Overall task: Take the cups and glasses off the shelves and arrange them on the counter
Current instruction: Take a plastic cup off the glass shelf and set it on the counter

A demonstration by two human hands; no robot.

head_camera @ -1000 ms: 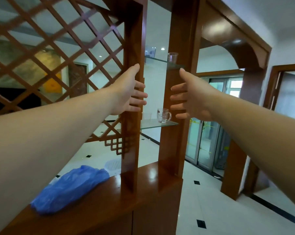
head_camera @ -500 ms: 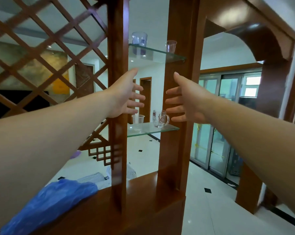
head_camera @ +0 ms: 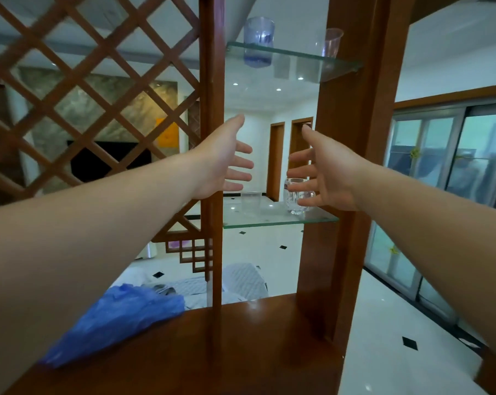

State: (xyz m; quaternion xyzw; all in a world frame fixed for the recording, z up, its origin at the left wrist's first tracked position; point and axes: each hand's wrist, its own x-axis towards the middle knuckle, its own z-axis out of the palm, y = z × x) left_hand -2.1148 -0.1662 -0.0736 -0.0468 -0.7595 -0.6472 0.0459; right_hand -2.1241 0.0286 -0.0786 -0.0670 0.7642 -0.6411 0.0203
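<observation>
Two glass shelves sit between two wooden posts. The upper shelf [head_camera: 301,57] carries a blue tumbler [head_camera: 258,42] on the left and a small clear cup [head_camera: 331,42] on the right. On the lower shelf [head_camera: 272,220] stand a clear plastic cup [head_camera: 250,203] and a glass mug [head_camera: 294,196]. My left hand [head_camera: 222,161] reaches forward with spread fingers, just above and left of the plastic cup. My right hand [head_camera: 323,178] is stretched out too, its fingers partly covering the mug; contact with it is unclear. Neither hand holds anything.
A brown wooden counter [head_camera: 241,346] lies below the shelves. A crumpled blue plastic bag [head_camera: 113,320] rests on its left part. A wooden lattice screen [head_camera: 84,81] fills the left. The thick right post [head_camera: 352,166] borders an open doorway with a white tiled floor [head_camera: 398,352].
The view has shifted right and closer, bringing both shelves fully into sight. Both hands have moved forward and down towards the lower shelf, the right hand now in front of the mug.
</observation>
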